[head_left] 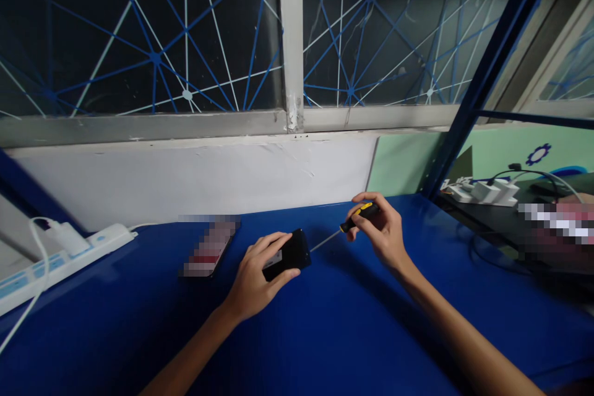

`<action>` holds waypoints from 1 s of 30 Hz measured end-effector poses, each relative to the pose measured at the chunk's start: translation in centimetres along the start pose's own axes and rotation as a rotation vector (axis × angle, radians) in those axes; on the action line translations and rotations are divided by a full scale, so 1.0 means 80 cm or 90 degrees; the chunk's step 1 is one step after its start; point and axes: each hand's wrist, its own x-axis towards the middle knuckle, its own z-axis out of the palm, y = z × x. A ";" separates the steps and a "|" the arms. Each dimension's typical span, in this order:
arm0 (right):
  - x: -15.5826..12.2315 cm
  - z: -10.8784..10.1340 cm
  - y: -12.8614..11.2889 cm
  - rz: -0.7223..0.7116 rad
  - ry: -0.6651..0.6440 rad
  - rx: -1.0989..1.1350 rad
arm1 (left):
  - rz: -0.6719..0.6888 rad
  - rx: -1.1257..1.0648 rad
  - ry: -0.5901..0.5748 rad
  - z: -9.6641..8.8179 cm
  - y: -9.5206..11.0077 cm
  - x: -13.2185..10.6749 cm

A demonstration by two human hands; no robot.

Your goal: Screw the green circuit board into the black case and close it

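My left hand (pixel 260 272) grips a flat black rectangular device (pixel 292 250) by its long sides, fingers over the far edge and thumb along the near one. A pale label shows partly beside my fingers; what the device is, I cannot tell. In my right hand (pixel 383 229) is a screwdriver (pixel 359 216) with a black and yellow handle, pinched between thumb and fingers. Its thin metal shaft slants down to the left, and the tip is at the device's right end. Whether the tip touches it is too small to tell.
A phone (pixel 216 247) lies on the blue table (pixel 320 334) left of my hands. A white power strip (pixel 93 247) with a plugged-in charger runs along the left edge. Another power strip (pixel 487 192) with cables sits at the right, beyond a blue metal post (pixel 457 130).
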 end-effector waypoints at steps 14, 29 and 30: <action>0.001 0.000 -0.001 0.031 -0.028 0.018 | -0.006 0.004 0.001 -0.002 0.002 0.000; 0.002 -0.001 0.002 0.047 -0.034 0.014 | 0.011 0.004 0.008 -0.003 0.003 0.000; 0.002 -0.002 0.002 0.047 -0.038 0.020 | 0.011 0.003 0.008 -0.003 0.003 0.000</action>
